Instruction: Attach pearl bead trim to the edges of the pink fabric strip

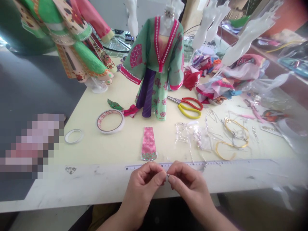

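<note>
Near the table's front edge, my left hand (146,183) and my right hand (191,184) meet with fingertips almost touching. Between them sits a tiny silvery bead piece (168,175), pinched by thumb and forefinger on each side; most of it is hidden. Just beyond my hands lies a ruler (139,167), partly covered by my fingers. A pink patterned cloth strip (148,141) with a green, beaded lower end lies flat behind it. Strings of pearl beads (184,130) are spread to the right.
A small mannequin in a green robe (154,57) stands at the back. Red-and-yellow-handled scissors (190,107) lie right of it, with fabric scraps (216,88) behind. Tape rolls (110,121) are at left, and yellow cord (221,150) at right.
</note>
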{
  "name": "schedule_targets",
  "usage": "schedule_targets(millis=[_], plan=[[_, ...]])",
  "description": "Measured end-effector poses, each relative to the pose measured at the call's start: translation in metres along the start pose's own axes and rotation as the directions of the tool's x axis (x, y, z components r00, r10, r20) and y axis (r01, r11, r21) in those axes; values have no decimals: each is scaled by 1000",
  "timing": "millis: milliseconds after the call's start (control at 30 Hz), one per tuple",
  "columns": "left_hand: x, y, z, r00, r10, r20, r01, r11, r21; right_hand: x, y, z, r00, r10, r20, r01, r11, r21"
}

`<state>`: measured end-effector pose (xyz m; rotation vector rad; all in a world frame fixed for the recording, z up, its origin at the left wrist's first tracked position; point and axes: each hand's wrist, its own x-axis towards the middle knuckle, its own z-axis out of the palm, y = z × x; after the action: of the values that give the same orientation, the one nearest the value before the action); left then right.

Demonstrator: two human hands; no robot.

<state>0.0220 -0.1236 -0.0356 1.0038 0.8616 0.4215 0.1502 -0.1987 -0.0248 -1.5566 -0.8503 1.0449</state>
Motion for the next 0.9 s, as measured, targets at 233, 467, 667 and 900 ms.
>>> schedule_targets(millis=[233,467,667,900], plan=[[-7,5,-4,989,146,-4,-141,967,212,-1,1,0,997,-78,-27,76,994,-84],[-14,-3,-35,700,699,147,-571,424,703,11,4,-3,943,-333,-2,307,872,-382],[-7,-8,-45,528,745,408,-617,6,787,27,8,7,920,-382,88,352,708,-613],[-2,-8,-44,507,688,519,-621,-127,774,38,9,18,895,-436,93,370,611,-700]])
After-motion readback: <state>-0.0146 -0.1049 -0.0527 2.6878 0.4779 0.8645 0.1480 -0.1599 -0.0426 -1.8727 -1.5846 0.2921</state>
